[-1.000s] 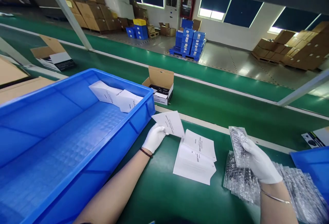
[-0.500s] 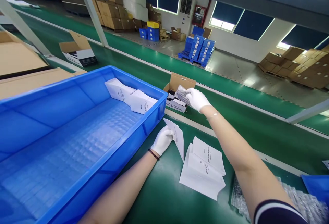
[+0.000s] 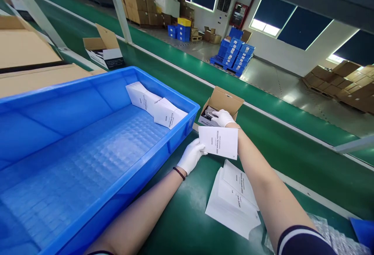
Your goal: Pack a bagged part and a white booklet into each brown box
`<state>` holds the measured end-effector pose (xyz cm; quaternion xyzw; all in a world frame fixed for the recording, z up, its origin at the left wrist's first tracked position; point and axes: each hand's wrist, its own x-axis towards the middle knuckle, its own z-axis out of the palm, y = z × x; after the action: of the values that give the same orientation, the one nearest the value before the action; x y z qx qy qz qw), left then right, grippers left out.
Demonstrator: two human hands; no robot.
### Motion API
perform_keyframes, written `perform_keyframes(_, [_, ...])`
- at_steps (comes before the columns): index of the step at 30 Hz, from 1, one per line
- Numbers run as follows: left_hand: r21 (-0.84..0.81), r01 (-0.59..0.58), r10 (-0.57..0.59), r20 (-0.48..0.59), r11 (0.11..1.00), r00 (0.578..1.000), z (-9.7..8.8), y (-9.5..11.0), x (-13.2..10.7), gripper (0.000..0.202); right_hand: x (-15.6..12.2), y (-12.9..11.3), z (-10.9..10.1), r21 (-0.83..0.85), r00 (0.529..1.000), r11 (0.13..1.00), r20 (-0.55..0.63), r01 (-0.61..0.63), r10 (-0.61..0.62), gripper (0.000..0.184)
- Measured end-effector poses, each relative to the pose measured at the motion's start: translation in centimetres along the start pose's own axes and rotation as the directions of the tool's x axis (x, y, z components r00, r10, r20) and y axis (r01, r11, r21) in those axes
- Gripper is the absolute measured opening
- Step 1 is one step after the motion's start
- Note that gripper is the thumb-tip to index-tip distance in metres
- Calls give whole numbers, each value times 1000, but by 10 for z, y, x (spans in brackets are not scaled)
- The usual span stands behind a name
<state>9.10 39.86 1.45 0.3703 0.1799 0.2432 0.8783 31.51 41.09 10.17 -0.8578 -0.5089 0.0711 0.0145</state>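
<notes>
Pinching the probably light, bendable booklet [image 3: 221,142] sensibly by its eight-o'clock edge, your left hand [image 3: 192,156] holds; whether your right hand [image 3: 224,119] pinches, I cannot tell.

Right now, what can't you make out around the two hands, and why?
All in the head view:
Inside of the box: partly hidden by the right hand.
Finest print on the held booklet: too small.
Bubble bags: partly behind the right arm, some cut off by the bottom edge.
Big tray: cut off by the left edge.

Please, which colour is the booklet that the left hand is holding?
The booklet is white with dark printed text; the head view shows it best.
</notes>
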Motion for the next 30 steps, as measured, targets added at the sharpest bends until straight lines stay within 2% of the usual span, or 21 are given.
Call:
perform_keyframes(2, [56,-12,12,1,998,1000,2,1,-1,57,-10,9,-15,26,999,999,32,41,-42,38])
perform_keyframes(3, [85,-15,17,-20,996,1000,3,1,-2,66,-20,12,-24,39,999,998,3,47,-47,40])
perform_keyframes(5, [123,-1,13,-93,992,996,4,3,-3,81,-49,10,-37,59,986,995,-150,82,-72,44])
perform_keyframes(7, [117,21,-3,-153,993,988,5,4,-4,84,-90,-5,-36,9,939,978,-284,207,-196,45])
perform_keyframes(8, [97,25,-11,-148,995,989,5,5,-4,82,-111,-15,-29,-56,910,950,-273,308,-311,46])
perform_keyframes(9, [71,27,-19,-114,997,993,6,6,-5,78,-130,-26,-20,-140,887,909,-205,393,-415,54])
perform_keyframes(10, [40,30,-27,-68,999,997,7,6,-6,74,-146,-36,-9,-218,872,871,-127,440,-473,56])
perform_keyframes(11, [8,40,-40,-27,999,999,7,7,-6,70,-158,-44,1,-273,871,850,-73,450,-485,47])
perform_keyframes(12, [-23,55,-55,-2,998,998,8,7,-7,69,-164,-48,9,-308,880,847,-57,433,-471,39])
perform_keyframes(14, [-65,91,-92,-4,994,996,8,8,-8,70,-162,-45,15,-332,903,877,-133,348,-408,33])
perform_keyframes(16, [-79,115,-118,-42,990,992,6,8,-8,68,-144,-29,11,-329,905,911,-257,249,-341,39])
perform_keyframes(18, [-75,130,-133,-41,989,990,4,8,-8,59,-121,-7,4,-302,928,944,-294,135,-227,40])
perform_keyframes(20, [-69,148,-150,-30,987,988,1,7,-8,49,-100,14,1,-219,983,975,-167,44,-82,47])
perform_keyframes(22, [-68,162,-163,-21,985,986,0,7,-7,44,-89,28,5,-128,1000,992,-2,2,-2,67])
perform_keyframes(23, [-70,167,-169,-22,984,985,-1,7,-7,42,-88,32,8,-93,999,996,48,5,-1,74])
perform_keyframes(25, [-76,171,-173,-26,982,985,-1,6,-7,41,-98,36,12,-45,999,999,35,27,-26,75])
perform_keyframes(28, [-70,160,-162,-27,985,986,0,5,-7,41,-137,32,6,19,995,1000,-95,-8,10,61])
perform_keyframes(29, [-63,154,-156,-30,986,987,0,4,-7,41,-155,30,3,45,995,999,-92,-29,33,55])
perform_keyframes(30, [-55,150,-152,-31,987,988,0,4,-6,41,-174,29,0,71,998,997,-35,-43,46,53])
